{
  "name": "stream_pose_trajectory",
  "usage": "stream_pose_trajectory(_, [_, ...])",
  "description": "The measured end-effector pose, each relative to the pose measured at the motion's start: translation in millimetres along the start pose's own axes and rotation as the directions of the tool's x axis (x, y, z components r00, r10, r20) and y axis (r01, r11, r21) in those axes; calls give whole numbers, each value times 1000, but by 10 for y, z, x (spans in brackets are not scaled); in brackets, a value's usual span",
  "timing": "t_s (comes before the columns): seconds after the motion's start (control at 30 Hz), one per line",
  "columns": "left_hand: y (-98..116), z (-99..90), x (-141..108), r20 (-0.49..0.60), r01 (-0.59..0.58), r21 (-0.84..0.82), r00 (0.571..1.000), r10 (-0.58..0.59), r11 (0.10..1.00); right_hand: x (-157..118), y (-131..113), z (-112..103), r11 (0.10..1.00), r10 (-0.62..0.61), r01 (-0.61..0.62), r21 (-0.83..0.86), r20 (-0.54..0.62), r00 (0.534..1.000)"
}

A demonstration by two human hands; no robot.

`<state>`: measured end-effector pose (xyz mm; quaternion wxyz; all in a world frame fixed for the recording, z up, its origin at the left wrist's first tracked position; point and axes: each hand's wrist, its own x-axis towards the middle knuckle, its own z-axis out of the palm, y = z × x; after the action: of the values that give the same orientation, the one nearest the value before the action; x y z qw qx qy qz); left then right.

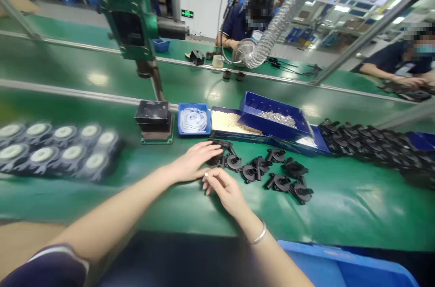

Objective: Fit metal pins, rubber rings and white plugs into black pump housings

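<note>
My left hand lies palm down with fingers stretched out, its fingertips over a black plastic housing at the left end of a group. Beside it, my right hand pinches a small white piece between thumb and finger; its exact kind is too small to make out. Several more black plastic housings with round bodies and tube stubs lie loose to the right of my hands. Part of the housing under my left fingers is hidden.
Behind my hands stand a blue tray of clear rings, a bin of cream-coloured small parts and a blue bin of metal pieces. A green press rises at left beside blurred assemblies. Co-workers sit opposite.
</note>
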<state>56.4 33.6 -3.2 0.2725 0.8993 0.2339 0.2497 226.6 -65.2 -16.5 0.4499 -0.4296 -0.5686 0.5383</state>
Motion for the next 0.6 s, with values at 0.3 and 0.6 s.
stream_pose_trajectory(0.3, [-46, 12, -135, -9, 190, 270, 981, -195, 944, 51, 182, -191, 967, 5, -34, -251, -114, 993])
stream_pose_trajectory(0.6, [53, -7, -327, 51, 291, -892, 825, -563, 346, -1, 45, -14, 995, 100, -98, 20, -237, 966])
